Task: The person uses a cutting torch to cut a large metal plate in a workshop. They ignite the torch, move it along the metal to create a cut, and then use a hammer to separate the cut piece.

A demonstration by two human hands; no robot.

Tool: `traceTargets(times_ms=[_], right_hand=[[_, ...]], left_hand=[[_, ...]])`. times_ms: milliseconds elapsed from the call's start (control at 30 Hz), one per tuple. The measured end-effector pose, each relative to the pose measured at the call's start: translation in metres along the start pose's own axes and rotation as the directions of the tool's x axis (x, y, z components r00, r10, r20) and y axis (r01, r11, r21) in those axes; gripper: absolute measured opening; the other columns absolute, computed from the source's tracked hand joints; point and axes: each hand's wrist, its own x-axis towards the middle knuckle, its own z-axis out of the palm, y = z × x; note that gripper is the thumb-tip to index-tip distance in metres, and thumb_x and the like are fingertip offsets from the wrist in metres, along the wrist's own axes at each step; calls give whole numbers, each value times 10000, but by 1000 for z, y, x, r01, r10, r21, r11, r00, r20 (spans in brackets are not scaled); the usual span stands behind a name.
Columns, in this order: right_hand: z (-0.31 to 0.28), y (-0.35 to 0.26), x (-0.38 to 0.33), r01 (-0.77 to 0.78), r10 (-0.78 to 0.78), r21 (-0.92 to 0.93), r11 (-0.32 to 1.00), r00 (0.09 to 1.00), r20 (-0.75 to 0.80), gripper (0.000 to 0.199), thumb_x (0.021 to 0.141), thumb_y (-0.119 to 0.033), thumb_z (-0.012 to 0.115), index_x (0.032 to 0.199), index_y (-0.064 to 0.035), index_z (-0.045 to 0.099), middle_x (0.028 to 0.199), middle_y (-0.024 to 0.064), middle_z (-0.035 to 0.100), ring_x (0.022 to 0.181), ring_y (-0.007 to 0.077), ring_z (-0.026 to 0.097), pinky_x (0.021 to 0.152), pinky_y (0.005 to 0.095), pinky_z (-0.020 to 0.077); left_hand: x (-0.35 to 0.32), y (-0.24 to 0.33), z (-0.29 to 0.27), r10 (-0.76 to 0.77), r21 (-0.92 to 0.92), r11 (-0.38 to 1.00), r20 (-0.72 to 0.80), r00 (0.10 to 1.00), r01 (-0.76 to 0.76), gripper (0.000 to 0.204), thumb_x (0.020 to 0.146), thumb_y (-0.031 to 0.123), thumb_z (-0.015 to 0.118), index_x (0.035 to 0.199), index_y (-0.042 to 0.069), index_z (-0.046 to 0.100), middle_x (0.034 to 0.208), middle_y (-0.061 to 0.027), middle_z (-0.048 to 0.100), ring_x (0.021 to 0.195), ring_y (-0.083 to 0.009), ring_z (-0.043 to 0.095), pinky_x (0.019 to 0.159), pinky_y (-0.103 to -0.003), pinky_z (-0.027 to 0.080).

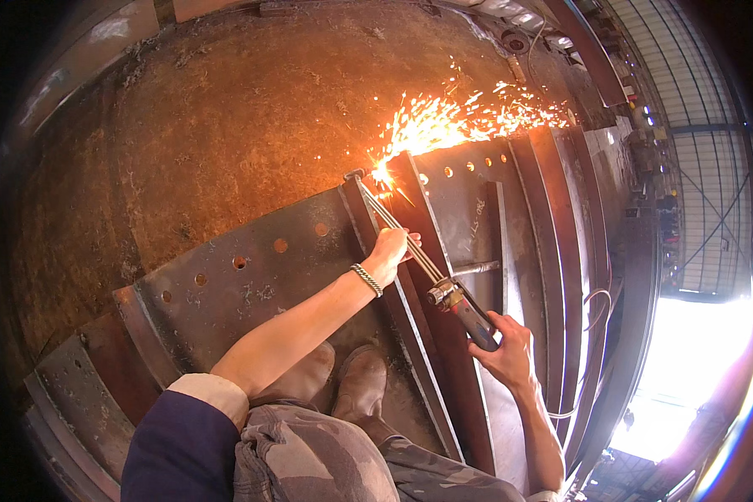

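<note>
A long cutting torch with metal tubes slants up and left across a steel beam. My left hand is closed round the tubes partway along, a chain bracelet on its wrist. At the valve end, my right hand grips the dark handle. The torch head sits at the beam's far end, where a bright glow meets the metal. Orange sparks spray from there to the far right.
Steel plates with round holes lie left and right of the beam. Several upright flanges stand at the right. A thin hose runs over them. My boots rest on the steel close by. Behind lies a rusty brown surface.
</note>
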Motion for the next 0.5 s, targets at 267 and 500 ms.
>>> traceTargets(times_ms=[267,500], right_hand=[[-3,-3,-1,-24,24,20,999,1000,5,559,651,-208,834,1131,50,706,879,162,687,756,280,674,710,380,530],[-4,-3,-4,-28,28,6,1000,1000,8,535,661,-203,832,1119,44,708,882,152,690,751,271,672,700,378,526]], left_hand=[[-1,0,0,-7,1,1000,5,1000,7,257,1035,99,409,1252,-8,497,1151,-161,709,1072,-255,699,999,-446,526],[-5,1,-1,-5,9,1000,27,1000,4,264,1036,100,409,1260,-10,494,1155,-161,708,1095,-252,692,1016,-437,517]])
